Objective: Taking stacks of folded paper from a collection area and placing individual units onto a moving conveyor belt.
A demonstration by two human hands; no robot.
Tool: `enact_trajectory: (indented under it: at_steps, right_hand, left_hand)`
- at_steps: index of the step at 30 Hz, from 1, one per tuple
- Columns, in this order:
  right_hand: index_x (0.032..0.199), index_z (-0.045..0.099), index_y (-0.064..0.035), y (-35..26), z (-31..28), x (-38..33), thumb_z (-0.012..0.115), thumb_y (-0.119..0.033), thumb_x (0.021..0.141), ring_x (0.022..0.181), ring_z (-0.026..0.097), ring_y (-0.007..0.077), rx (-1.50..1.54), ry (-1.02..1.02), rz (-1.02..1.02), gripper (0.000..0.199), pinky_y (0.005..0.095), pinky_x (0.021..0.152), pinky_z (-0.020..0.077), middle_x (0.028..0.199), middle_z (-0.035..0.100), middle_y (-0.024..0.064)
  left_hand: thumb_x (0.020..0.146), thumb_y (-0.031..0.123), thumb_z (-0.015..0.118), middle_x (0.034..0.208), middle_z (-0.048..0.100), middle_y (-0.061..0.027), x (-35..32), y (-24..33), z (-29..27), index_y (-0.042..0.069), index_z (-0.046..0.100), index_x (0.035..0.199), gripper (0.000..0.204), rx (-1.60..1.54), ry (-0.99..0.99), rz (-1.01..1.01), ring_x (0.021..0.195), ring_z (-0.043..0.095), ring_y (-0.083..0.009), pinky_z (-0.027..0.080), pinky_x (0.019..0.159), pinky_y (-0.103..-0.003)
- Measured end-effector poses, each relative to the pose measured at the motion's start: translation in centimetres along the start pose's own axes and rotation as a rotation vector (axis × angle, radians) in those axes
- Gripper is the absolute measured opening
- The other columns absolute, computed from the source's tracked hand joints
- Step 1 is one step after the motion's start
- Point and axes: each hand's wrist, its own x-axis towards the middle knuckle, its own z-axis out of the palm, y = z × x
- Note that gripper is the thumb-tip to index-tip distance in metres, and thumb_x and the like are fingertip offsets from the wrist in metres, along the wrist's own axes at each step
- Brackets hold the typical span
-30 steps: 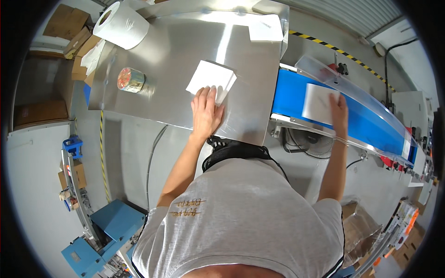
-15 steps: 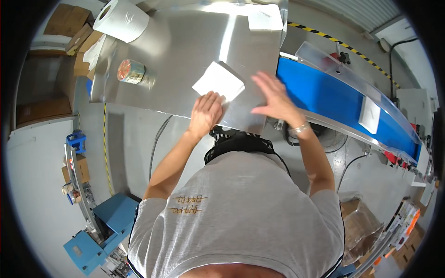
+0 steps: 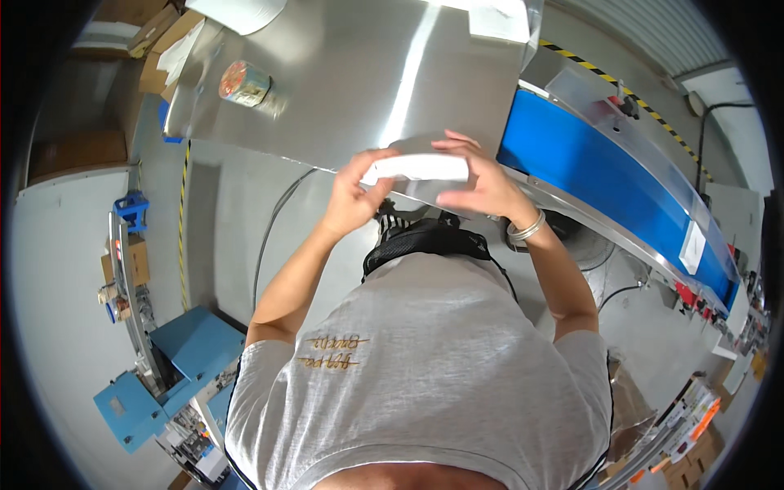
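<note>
white pack (image 3: 416,167) long axis left-right | over bench (image 3: 343,90) near edge | left hand (image 3: 355,196) and right hand (image 3: 478,184) clamped on its ends, equally near

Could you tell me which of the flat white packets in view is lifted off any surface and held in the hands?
The white packet at the table's near edge, held between left hand and right hand. Another lies on the blue conveyor, one at the table's far corner.
</note>
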Motion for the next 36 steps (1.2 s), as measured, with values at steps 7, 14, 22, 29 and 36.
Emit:
enact_trajectory:
  at_steps: [7, 14, 22, 29, 36]
  right_hand:
    - [0.108, 0.052, -0.0016, 1.7, -4.6, -2.9, 0.052, -0.021, 0.1, 0.086, 0.05, 0.0051, 0.328, 0.473, 0.433, 0.021, 0.0218, 0.078, 0.0433, 0.095, 0.057, -0.001]
    - [0.11, 0.058, -0.0028, 6.7, -18.6, -15.7, 0.061, -0.035, 0.093, 0.07, 0.058, 0.0177, -0.278, 0.976, 0.673, 0.037, 0.0314, 0.066, 0.0486, 0.081, 0.063, 0.0107]
    - [0.11, 0.061, -0.0086, 9.4, -30.8, -32.5, 0.065, -0.039, 0.086, 0.088, 0.066, 0.034, -0.776, 1.13, 1.053, 0.039, 0.0422, 0.075, 0.0519, 0.097, 0.069, 0.0148]
    - [0.129, 0.049, -0.0094, 3.5, -21.4, -28.4, 0.069, -0.019, 0.081, 0.095, 0.059, 0.0336, -1.38, 1.291, 0.733, 0.053, 0.0431, 0.081, 0.0484, 0.107, 0.063, 0.0134]
    - [0.122, 0.054, -0.0048, 4.5, 11.9, -26.8, 0.065, -0.012, 0.079, 0.102, 0.057, 0.0341, -0.81, 1.707, 1.067, 0.045, 0.0433, 0.088, 0.0458, 0.112, 0.061, 0.014]
  left_hand:
    - [0.094, 0.014, 0.06, 0.103, 0.061, -0.0055, 7.8, 2.1, 7.4, 0.001, 0.037, 0.136, 0.05, -0.777, -0.038, -0.509, 0.098, 0.06, -0.0157, 0.05, 0.086, -0.033]
    - [0.095, 0.018, 0.06, 0.103, 0.061, -0.007, 7.2, 1.9, 12.8, 0.004, 0.039, 0.138, 0.05, -0.543, -0.38, -0.463, 0.096, 0.062, -0.0169, 0.051, 0.08, -0.026]
    - [0.095, 0.01, 0.059, 0.096, 0.064, -0.0065, 5.0, -2.6, 11.3, 0.001, 0.053, 0.121, 0.028, -0.528, -0.422, -0.503, 0.085, 0.063, -0.013, 0.052, 0.072, -0.025]
    - [0.094, 0.007, 0.056, 0.086, 0.064, -0.0022, 6.8, -1.6, 10.9, 0.0, 0.056, 0.117, 0.024, -0.249, -0.53, -0.452, 0.072, 0.058, -0.0078, 0.047, 0.062, -0.021]
    - [0.092, 0.007, 0.06, 0.085, 0.063, -0.0019, 4.9, -3.1, 12.4, 0.0, 0.063, 0.112, 0.021, -0.019, -0.833, 0.042, 0.074, 0.058, -0.007, 0.048, 0.067, -0.022]
